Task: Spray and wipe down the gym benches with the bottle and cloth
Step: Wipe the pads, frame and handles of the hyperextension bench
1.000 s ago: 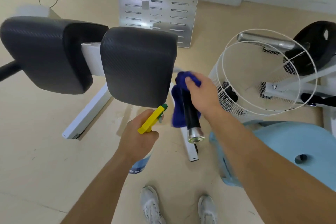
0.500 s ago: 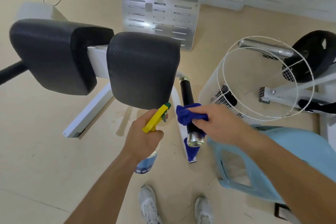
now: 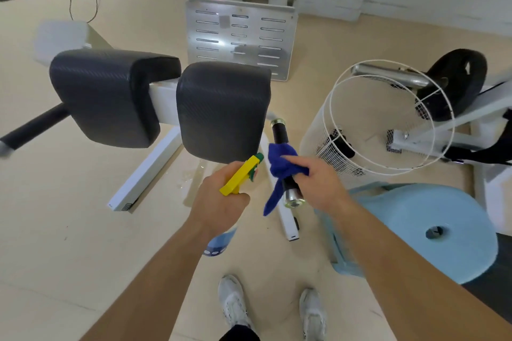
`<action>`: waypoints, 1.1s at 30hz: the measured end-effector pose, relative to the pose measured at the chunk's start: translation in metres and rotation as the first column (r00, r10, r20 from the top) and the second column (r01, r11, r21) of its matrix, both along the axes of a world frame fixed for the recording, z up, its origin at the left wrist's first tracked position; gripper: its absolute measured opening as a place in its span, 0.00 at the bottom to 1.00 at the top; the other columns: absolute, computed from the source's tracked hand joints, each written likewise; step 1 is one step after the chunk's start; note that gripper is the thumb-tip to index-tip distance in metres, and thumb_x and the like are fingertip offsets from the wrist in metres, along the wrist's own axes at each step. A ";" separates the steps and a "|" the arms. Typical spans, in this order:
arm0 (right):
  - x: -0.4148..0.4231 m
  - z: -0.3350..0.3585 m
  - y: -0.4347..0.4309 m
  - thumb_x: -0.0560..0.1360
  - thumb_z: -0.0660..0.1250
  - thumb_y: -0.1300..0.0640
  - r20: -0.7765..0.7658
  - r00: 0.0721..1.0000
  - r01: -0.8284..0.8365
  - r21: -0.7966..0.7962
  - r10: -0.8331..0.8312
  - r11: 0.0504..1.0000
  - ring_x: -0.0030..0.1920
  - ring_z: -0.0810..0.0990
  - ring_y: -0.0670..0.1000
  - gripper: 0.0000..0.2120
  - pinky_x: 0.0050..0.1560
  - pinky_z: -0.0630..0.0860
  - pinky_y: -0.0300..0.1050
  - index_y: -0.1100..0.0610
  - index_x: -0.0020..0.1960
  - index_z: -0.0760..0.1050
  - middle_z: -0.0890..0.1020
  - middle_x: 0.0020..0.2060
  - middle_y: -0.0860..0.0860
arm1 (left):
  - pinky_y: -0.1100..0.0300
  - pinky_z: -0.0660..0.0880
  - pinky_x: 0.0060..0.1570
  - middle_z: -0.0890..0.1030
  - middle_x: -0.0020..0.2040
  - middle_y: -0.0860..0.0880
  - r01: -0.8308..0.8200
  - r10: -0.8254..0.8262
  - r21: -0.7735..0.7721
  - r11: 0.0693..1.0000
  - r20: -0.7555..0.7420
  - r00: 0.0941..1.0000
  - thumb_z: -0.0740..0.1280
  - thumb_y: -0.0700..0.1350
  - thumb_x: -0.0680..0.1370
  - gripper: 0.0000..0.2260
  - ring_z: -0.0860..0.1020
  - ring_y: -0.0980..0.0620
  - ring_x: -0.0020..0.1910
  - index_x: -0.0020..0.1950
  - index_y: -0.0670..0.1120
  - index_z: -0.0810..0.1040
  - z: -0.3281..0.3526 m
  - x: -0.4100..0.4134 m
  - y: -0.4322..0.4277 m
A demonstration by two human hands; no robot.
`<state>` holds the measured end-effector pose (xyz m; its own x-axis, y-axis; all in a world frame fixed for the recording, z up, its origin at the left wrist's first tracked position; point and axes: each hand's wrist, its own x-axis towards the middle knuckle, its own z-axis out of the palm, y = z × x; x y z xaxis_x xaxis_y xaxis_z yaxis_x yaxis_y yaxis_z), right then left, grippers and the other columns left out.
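Two black padded bench cushions stand on a white frame: the nearer pad (image 3: 223,111) in the middle and a second pad (image 3: 108,94) to its left. My left hand (image 3: 219,199) grips a spray bottle (image 3: 239,174) with a yellow trigger head and a blue lower body, just below the nearer pad. To its right my right hand (image 3: 318,183) wraps a dark blue cloth (image 3: 282,169) around a black handle bar (image 3: 285,160) with chrome ends. One tail of the cloth hangs down beside the bar.
A white wire basket (image 3: 332,133) stands right of the bar, with a black weight plate (image 3: 457,80) behind it. A light blue plastic stool (image 3: 432,230) sits at lower right. A slotted metal panel (image 3: 238,36) leans at the back. The floor under the pad looks wet. My shoes are below.
My right hand slid the cloth down the handle bar toward its near end and stays around its lower part. My left hand has kept the bottle in place.
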<state>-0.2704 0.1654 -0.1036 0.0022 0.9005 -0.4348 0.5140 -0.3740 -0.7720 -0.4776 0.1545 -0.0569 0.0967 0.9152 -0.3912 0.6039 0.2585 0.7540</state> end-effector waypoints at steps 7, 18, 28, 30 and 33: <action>-0.006 0.076 -0.039 0.80 0.61 0.64 0.093 0.968 -0.216 -0.169 0.234 0.962 0.50 0.77 0.46 0.17 0.47 0.67 0.27 0.53 0.63 0.80 0.79 0.47 0.45 | 0.68 0.68 0.39 0.75 0.40 0.57 0.051 -0.051 -0.008 0.999 0.000 0.999 0.68 0.31 0.75 0.19 0.73 0.57 0.40 0.53 0.56 0.75 0.063 0.007 -0.021; 0.086 0.236 -0.130 0.72 0.53 0.73 -0.157 0.946 0.238 -0.256 -0.283 0.937 0.32 0.79 0.50 0.25 0.31 0.75 0.42 0.51 0.50 0.81 0.80 0.35 0.50 | 0.53 0.76 0.45 0.82 0.45 0.44 0.112 -0.109 -0.009 0.994 0.159 0.981 0.67 0.30 0.72 0.16 0.79 0.45 0.43 0.50 0.51 0.81 0.178 0.068 -0.069; 0.249 0.312 -0.224 0.75 0.58 0.68 0.020 0.956 0.292 -0.078 -0.292 0.953 0.41 0.82 0.47 0.21 0.36 0.79 0.38 0.42 0.49 0.79 0.84 0.43 0.49 | 0.59 0.71 0.37 0.80 0.43 0.41 0.211 -0.217 0.049 0.976 0.210 0.953 0.65 0.30 0.68 0.20 0.73 0.52 0.34 0.53 0.50 0.82 0.241 0.208 -0.143; 0.287 0.321 -0.241 0.75 0.59 0.68 0.014 0.948 0.320 -0.050 -0.319 0.946 0.42 0.83 0.46 0.21 0.35 0.78 0.38 0.45 0.55 0.79 0.85 0.43 0.48 | 0.57 0.71 0.38 0.81 0.38 0.47 0.203 -0.212 0.062 0.977 0.196 0.958 0.65 0.32 0.67 0.20 0.73 0.54 0.32 0.52 0.51 0.82 0.248 0.244 -0.159; 0.344 0.336 -0.266 0.74 0.58 0.67 0.005 0.931 0.365 0.028 -0.366 0.930 0.45 0.85 0.52 0.23 0.41 0.81 0.48 0.48 0.62 0.79 0.85 0.45 0.51 | 0.58 0.69 0.36 0.78 0.32 0.57 0.189 -0.199 0.068 0.980 0.220 0.955 0.67 0.34 0.66 0.18 0.71 0.59 0.27 0.51 0.50 0.82 0.260 0.300 -0.181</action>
